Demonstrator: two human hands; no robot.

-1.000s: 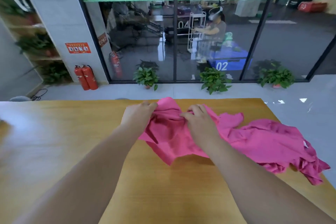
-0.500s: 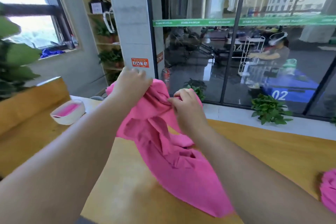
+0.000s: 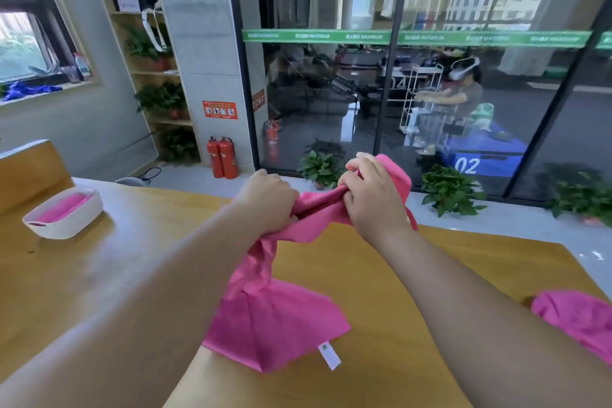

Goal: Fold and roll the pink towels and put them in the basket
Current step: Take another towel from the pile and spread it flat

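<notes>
Pink towel [image 3: 275, 318] hangs between the two hands above the bench [image 3: 99, 275]. Its upper edge is bunched into a rope from one fist to the other, and the rest drapes down until its lower part lies on the wood. From my end I can pick out a small white label [image 3: 329, 354] at the bottom hem. The left hand [image 3: 268, 200] is curled tight round one end of the gathered edge. The right hand [image 3: 371, 195] grips the other end a little higher, with a flap of cloth standing up behind its knuckles. The white basket [image 3: 63, 220] sits at the far left of the bench, well apart from both hands. It holds pink cloth [image 3: 63, 207], probably a rolled towel, though it is too small and soft in my view to be sure. A second pink towel [image 3: 576, 318] lies crumpled at the right edge of the bench, partly cut off by the frame. Beyond the bench I see two red fire extinguishers [image 3: 222, 157] against the pillar and a potted plant [image 3: 452, 190] on the floor along the glass wall.
</notes>
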